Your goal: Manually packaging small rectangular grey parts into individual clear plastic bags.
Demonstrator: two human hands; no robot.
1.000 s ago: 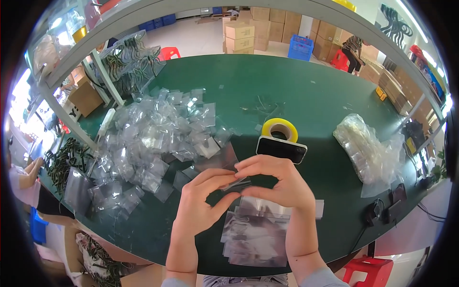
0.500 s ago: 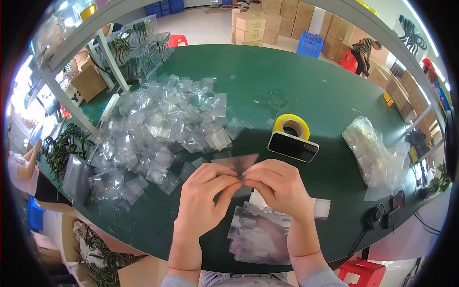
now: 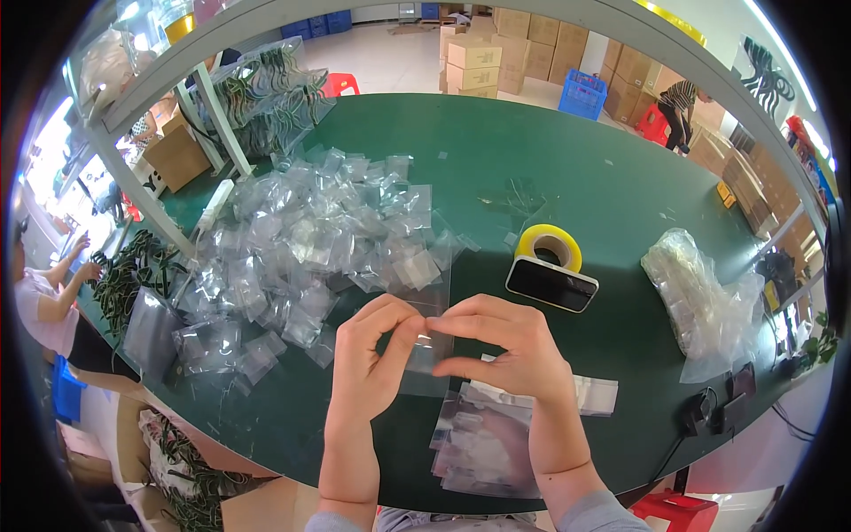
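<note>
A flat clear plastic bag [image 3: 429,356] hangs between my hands, above the table. My left hand [image 3: 370,359] pinches it between thumb and forefinger near its middle. My right hand [image 3: 510,350] touches the bag with its fingertips beside the left fingertips, its thumb spread well below them. Under my right wrist lies a stack of flat clear bags [image 3: 483,439], partly hidden by the forearm. A large heap of small clear plastic packets [image 3: 310,230] spreads to the left and beyond my hands.
A black-screened phone [image 3: 551,284] leans against a yellow tape roll [image 3: 572,244]. A crumpled clear bag [image 3: 700,297] lies at right on the green table [image 3: 523,133]. Dark green straps [image 3: 133,275] pile up at left, near another person [image 3: 58,306]. A grey frame [image 3: 355,11] arches overhead.
My right thumb has parted from its fingers, where both hands pinched close together before. The bag now hangs flatter and lower between them. The whole view has shifted slightly.
</note>
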